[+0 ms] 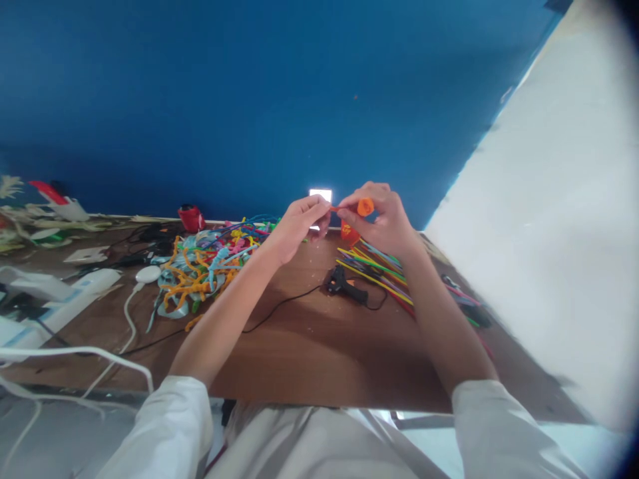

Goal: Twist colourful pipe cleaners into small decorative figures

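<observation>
Above the table my left hand [310, 221] pinches one end of a short orange-red strand [335, 209], which looks like pipe cleaner. My right hand [382, 216] has thumb and forefinger closed on the strand's other end. A round orange coil [365, 207] shows against the right hand's fingers; whether it joins the strand I cannot tell. Just behind the hands stand a bright white screen or light [320, 195] and a red-orange container [349, 233], both partly covered. Below them a black hot glue gun [345, 286] lies on the brown table [319, 359].
Straight colored pipe cleaners [382, 266] lie beside my right forearm. Left of my left arm is a tangled pile of bent pipe cleaners [200, 269]. A red can-like object [191, 218], a white power strip [64, 309] and loose cables [132, 322] are farther left. A blue wall [249, 100] rises behind.
</observation>
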The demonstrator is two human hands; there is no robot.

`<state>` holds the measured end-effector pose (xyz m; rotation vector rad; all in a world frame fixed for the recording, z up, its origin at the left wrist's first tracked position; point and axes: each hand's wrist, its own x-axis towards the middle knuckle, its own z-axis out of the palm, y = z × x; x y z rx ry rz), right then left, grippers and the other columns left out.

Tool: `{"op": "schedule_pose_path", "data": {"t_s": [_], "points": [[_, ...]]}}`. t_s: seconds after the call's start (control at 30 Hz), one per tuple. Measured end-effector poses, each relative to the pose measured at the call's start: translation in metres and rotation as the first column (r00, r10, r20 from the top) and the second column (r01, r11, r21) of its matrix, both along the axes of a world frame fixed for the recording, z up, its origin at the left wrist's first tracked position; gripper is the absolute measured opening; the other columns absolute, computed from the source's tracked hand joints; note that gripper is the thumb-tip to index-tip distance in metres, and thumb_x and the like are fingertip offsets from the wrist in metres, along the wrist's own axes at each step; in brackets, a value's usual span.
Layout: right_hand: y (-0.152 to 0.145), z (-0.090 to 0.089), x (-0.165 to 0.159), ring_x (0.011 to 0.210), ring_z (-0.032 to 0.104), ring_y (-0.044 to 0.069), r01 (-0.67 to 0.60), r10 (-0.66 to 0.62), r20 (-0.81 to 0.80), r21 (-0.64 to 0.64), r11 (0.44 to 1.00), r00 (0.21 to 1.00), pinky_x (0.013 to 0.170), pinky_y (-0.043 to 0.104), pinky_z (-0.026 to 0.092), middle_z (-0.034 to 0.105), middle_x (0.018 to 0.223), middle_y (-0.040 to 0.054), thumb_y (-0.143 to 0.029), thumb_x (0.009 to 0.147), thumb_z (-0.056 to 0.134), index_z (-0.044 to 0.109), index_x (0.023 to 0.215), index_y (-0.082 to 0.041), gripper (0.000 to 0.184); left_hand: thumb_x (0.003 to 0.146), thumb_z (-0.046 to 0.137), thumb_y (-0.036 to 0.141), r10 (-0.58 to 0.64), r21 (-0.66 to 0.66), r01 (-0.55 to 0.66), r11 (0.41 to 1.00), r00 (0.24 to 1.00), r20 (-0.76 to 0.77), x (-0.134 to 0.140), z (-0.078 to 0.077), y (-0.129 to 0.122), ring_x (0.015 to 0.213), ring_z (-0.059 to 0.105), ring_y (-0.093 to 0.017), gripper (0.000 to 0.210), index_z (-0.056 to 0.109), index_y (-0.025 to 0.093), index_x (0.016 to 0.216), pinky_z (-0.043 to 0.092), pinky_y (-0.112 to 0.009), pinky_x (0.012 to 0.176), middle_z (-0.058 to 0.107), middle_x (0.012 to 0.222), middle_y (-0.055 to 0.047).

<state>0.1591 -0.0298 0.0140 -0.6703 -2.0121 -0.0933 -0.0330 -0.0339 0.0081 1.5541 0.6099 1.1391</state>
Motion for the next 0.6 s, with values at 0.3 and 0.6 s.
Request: {"op": "schedule_pose_path", "data": {"t_s": [0.3,0.6], "points": [[-0.008,0.003,-0.005,0.069,0.053,0.015,-0.015,0.007,-0.06,-0.145,0.989,0.998,0.079,0.037,0.041,0.062,0.07,-0.001,-0.024,0.088,0.063,0.064,0.076,-0.022,0.012,0.093,0.058,0.037,0.137,0.339,-0.087,0.937,0.983,-0.126,-0.001,0.0,0.0,0.059,0.053,-0.007,0.025,0.054,0.017,0.079,0.04,-0.021,0.056,0.061,0.07,0.0],[-0.022,0.01,-0.016,0.058,0.043,0.011,-0.516,0.105,-0.575,-0.62,0.591,0.811,0.054,0.027,0.039,0.05,0.062,-0.0022,-0.031,0.072,0.075,0.062,0.066,-0.022,0.018,0.1,0.042,0.024,0.561,0.945,-0.128,0.301,0.825,-0.067,-0.007,-0.002,-0.005,0.077,0.054,-0.016,0.023,0.054,0.02,0.08,0.044,-0.031,0.074,0.062,0.079,-0.005]]}}
